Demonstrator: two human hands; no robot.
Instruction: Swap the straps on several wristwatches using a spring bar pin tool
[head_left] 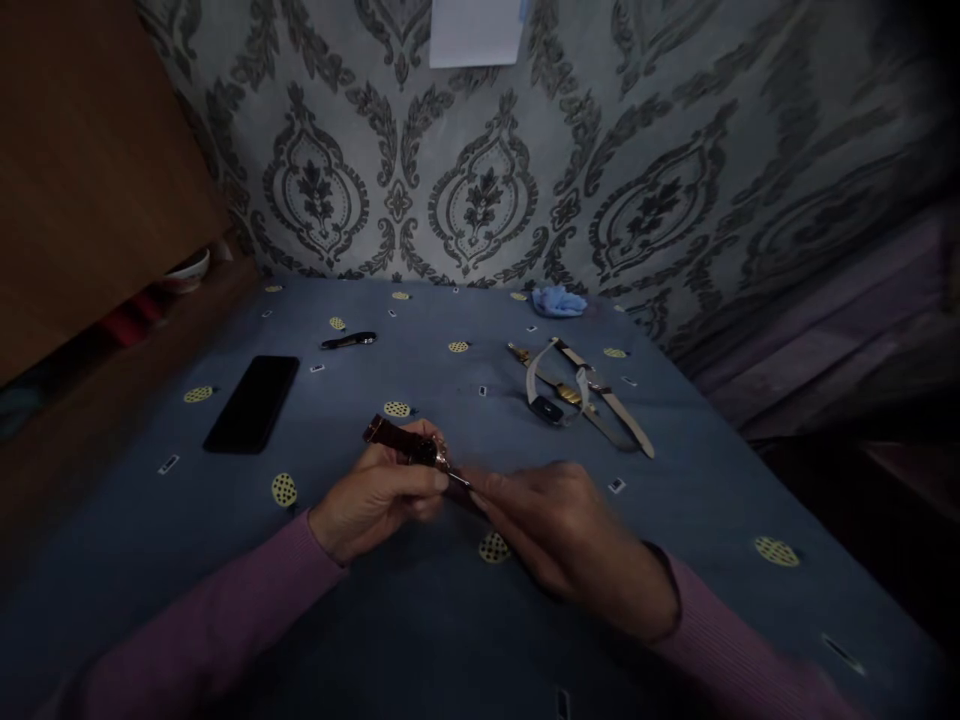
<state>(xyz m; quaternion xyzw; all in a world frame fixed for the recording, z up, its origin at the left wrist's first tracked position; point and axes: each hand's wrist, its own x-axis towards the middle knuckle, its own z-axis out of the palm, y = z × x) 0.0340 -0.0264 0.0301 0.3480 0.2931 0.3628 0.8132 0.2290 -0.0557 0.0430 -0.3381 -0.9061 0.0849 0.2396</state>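
Near the middle of the table, my left hand (pixel 390 495) is closed around a wristwatch (pixel 424 450) with a dark strap. One end of the strap sticks out to the upper left, and the case has a shiny, rose-gold look. My right hand (pixel 559 525) is closed on a thin metal tool (pixel 459 480). Its tip meets the watch at the case edge, close to my left thumb. Most of the tool is hidden in my fingers, so its exact kind does not show. A dark strip, perhaps the other strap half, runs beneath my right fingers.
Several other watches (pixel 570 396) lie in a loose group at right. A black phone (pixel 253 404) rests at left, with a small dark folding tool (pixel 349 340) beyond it. A crumpled blue cloth or glove (pixel 559 301) sits by the wall. The tablecloth (pixel 420 620) is blue.
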